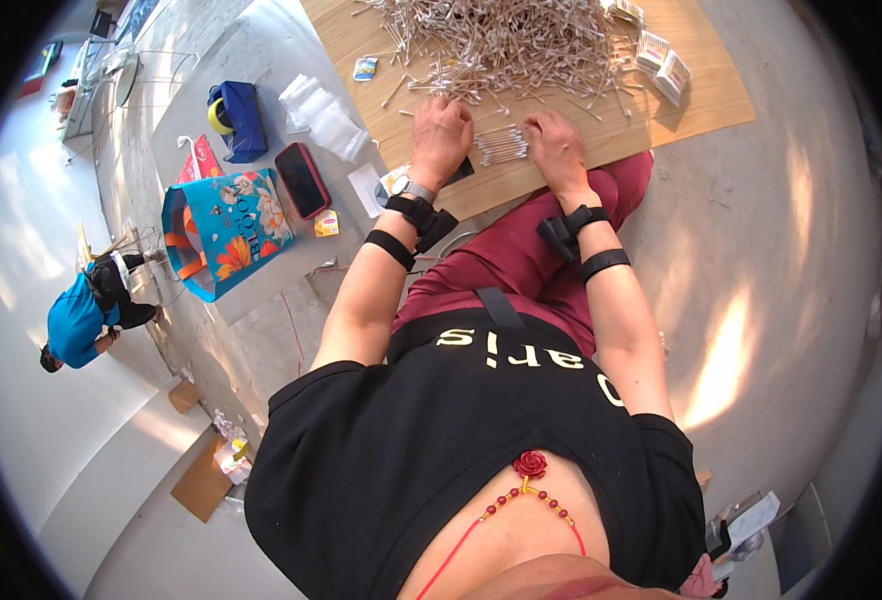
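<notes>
1. The left hand (441, 135) and right hand (556, 148) are pressing, fingers curled, on a small neat bundle of white-tipped cotton swabs (501, 145) lying on the pale wooden board (701, 95).
2. A red-cased phone (302, 180) and a blue flowered gift bag (223, 228) are lying to the left.
3. A loose heap of swabs (501, 45) is spreading beyond, with small white-and-red packets (661, 60) sitting at its right.

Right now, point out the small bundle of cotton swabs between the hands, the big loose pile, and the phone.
bundle of cotton swabs (502, 145), head view, middle of the sticks.
loose swab pile (501, 45), head view, centre of the heap.
phone (302, 180), head view, dark screen.
</notes>
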